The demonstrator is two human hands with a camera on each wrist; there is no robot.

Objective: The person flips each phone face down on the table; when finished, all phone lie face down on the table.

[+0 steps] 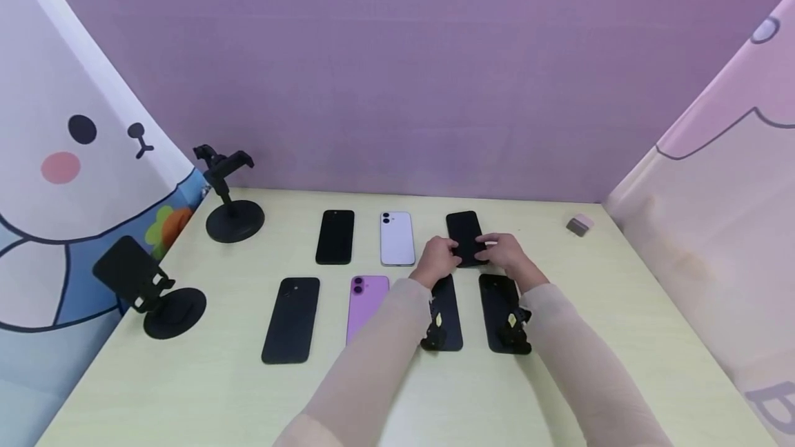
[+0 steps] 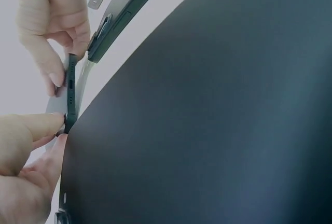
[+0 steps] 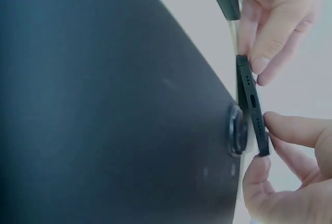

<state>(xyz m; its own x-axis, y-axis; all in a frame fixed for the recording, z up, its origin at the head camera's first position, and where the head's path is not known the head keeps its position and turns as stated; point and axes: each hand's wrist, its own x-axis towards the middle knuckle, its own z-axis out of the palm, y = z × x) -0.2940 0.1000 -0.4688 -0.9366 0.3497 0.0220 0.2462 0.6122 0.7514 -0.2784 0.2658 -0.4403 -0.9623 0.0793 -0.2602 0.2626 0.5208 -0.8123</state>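
Observation:
A black smartphone [image 1: 462,227] lies in the back row of the table, dark face up. My left hand [image 1: 437,259] pinches its near left corner and my right hand [image 1: 504,252] its near right side. In the left wrist view, the phone's bottom edge [image 2: 71,86] with its port faces the camera between both hands; the right wrist view shows that port edge [image 3: 253,102] too. Under my left wrist lies a dark phone [image 1: 451,316], and under my right wrist another black phone [image 1: 493,295]; the wrist cameras partly cover both.
Left of my hands are a black phone [image 1: 335,236], a pale lavender phone [image 1: 397,240], a dark phone [image 1: 290,319] and a purple phone [image 1: 366,299], partly behind my sleeve. Two black stands [image 1: 234,221] [image 1: 175,312] occupy the left side. A small grey-pink block [image 1: 580,225] lies back right.

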